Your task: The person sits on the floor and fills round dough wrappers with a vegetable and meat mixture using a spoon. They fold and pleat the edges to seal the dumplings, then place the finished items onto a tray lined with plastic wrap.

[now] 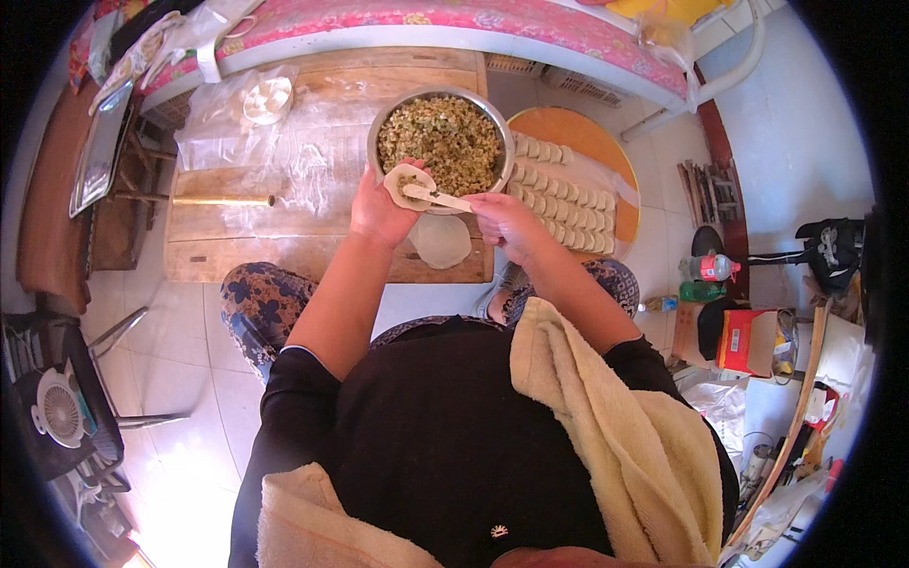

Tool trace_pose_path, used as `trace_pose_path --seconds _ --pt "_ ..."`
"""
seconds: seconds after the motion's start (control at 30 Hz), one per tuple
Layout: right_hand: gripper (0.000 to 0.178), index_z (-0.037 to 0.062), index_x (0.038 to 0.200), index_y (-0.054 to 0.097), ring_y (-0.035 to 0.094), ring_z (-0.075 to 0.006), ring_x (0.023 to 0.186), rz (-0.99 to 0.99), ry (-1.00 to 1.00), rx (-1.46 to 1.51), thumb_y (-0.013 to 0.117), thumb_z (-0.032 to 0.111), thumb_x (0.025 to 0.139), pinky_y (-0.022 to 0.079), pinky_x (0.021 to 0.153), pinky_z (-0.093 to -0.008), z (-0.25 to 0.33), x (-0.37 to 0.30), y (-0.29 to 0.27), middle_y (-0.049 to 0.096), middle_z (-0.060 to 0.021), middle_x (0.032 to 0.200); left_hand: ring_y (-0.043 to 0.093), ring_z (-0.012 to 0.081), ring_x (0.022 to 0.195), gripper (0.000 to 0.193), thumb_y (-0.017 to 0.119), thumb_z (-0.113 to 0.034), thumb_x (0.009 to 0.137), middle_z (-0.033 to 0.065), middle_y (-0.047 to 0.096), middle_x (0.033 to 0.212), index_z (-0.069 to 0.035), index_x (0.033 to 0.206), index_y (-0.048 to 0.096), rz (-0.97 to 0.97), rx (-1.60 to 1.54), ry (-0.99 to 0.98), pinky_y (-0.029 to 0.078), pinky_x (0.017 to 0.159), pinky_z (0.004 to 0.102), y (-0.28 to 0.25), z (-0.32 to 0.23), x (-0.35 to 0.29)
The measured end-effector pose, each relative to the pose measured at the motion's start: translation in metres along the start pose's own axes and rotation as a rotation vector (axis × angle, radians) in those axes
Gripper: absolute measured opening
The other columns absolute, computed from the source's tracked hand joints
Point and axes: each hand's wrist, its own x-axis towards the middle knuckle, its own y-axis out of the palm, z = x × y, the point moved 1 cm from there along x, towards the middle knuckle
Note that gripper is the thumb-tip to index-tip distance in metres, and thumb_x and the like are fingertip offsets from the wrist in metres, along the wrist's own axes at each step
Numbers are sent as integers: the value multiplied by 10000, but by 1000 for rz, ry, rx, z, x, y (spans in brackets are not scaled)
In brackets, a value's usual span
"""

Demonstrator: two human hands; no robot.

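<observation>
My left hand (377,214) cups a round dumpling wrapper (394,192) in its palm, above the near rim of a steel bowl (505,142). Chopped greenish-brown filling (440,137) heaps inside that bowl. Between the fingers of my right hand (507,225) is the handle of a pale flat spatula (443,198); its far tip touches a little filling on the wrapper. Just below my hands, more round wrappers (441,248) lie at the table's near edge, apparently overlapping. Right of the bowl, rows of folded dumplings (574,216) cover a sheet on a round board (568,123).
A floured wooden table (312,254) bears a rolling pin (222,201), plastic sheeting (210,133) and a white dish (268,100) at the left. A bed with a pink floral cover (454,26) stands beyond. Bottles (708,269) and an open box (745,341) sit at the right.
</observation>
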Motion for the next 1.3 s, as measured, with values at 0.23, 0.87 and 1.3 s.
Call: trace_pose_path --seconds 0.23,0.87,1.3 --pt "224 45 1055 641 438 -82 509 -131 -201 -150 545 205 932 366 500 -241 24 9 -44 508 34 607 493 359 1136 635 218 -495 994 215 497 1255 52 1238 430 -36 2 28 386 1027 477 -6 1 2" --pt "157 68 1019 603 325 -51 470 -357 -190 -41 503 164 945 255 421 -226 1 91 -23 391 66 590 521 324 1070 525 238 -436 1008 198 536 1159 14 1157 466 -164 20 25 430 972 446 -31 -8 8" --pt "208 24 1036 613 370 -78 466 -358 -172 -68 543 193 936 286 402 -235 10 109 -25 449 21 626 517 312 1085 521 238 -432 1008 187 540 1175 6 1173 468 -162 14 28 426 975 441 -29 -10 9"
